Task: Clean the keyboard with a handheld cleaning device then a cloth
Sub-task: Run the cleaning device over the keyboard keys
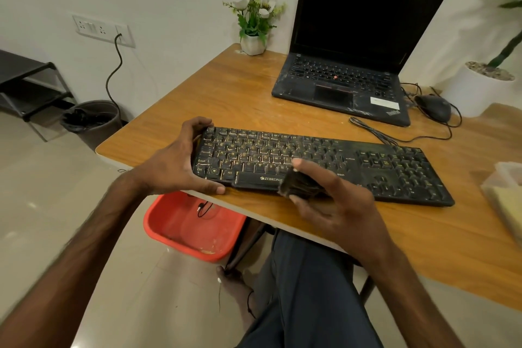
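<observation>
1. now my left hand (180, 162) grips the left end of the keyboard (353, 161), fingers (197, 123) curled over its far edge and thumb laid against the near edge
2. the keyboard lies along the near side of the surface (226, 99), its front edge right at the lip, with a red tub (192, 227) on the floor below
3. my right hand (339, 203) pinches a small dark brush (298, 185) between thumb and fingers, its bristle tuft pointing left at the front edge by the space bar
4. the keys look dusty and smeared, so i judge the brushing is far from done and the cloth step is not yet begun
5. to do this well i'd brace the left end firmly so the board cannot skid, and tip the near edge slightly down so grit falls toward the tub
6. i'd work row by row from far to near, with short light flicks, bristle tips in the gaps, never hard enough to lift a keycap
7. a thin cable (375, 133) lies just behind the keyboard; i cannot tell whose it is, so i'd avoid tugging it
</observation>
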